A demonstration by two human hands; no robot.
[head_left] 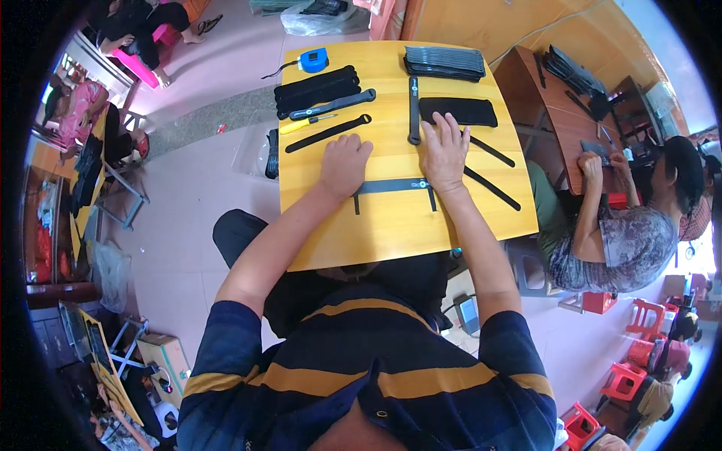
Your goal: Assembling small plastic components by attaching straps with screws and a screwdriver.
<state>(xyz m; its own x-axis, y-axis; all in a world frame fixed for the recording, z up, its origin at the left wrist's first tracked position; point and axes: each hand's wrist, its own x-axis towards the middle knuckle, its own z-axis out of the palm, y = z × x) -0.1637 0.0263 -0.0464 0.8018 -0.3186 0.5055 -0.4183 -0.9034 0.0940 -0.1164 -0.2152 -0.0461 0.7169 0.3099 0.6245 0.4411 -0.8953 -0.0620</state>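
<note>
On the yellow table, my left hand [346, 164] is closed with its fingers curled under, so what they hold, if anything, is hidden. My right hand [447, 150] lies palm down with its fingers stretched out. Between my wrists runs a grey-blue strap [391, 186], with a short black strip [357, 204] and another short black strip [432, 198] pointing toward me from its ends. A black strap with a looped end [329, 133] lies just beyond my left hand. Upright beside my right fingers is another dark strap [414, 110], next to a black fabric stack [459, 112].
Two black strips [492, 188] lie right of my right hand. Farther off are a blue tape measure [313, 59], black strap bundles [316, 89], a yellow-handled screwdriver [294, 126] and a strap pile [444, 62]. A co-worker [617, 225] sits at a brown table [519, 83] on the right.
</note>
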